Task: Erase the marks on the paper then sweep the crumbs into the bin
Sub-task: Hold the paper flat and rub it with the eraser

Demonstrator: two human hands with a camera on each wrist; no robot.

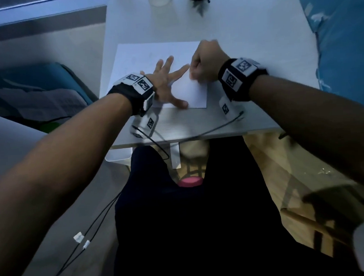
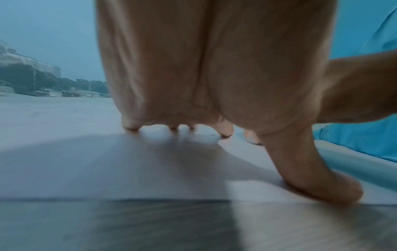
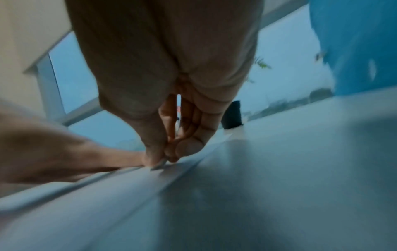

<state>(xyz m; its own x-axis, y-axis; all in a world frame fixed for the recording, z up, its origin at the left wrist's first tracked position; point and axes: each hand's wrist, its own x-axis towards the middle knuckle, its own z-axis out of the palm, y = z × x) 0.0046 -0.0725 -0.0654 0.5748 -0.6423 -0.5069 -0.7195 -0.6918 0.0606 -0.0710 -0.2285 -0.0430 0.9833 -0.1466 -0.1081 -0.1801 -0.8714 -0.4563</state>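
Head view: the thin white paper (image 1: 151, 61) is held flat near the table's (image 1: 245, 39) front edge by the left hand (image 1: 165, 83), fingers spread and pressed down. The right hand (image 1: 206, 62) is curled at the paper's right edge, pinching something small, presumably an eraser; it cannot be identified. Erasing is judged underway; sweeping remains. No bin is identified.

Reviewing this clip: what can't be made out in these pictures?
- What the right hand pinches: hidden by curled fingers in the head view, blurred in the right wrist view.
- Marks on the paper: too faint and dim in the head view.
- Crumbs: none discernible.
- Bin: a white container under the table edge, mostly hidden by the table.
- Left hand presses the paper flat.
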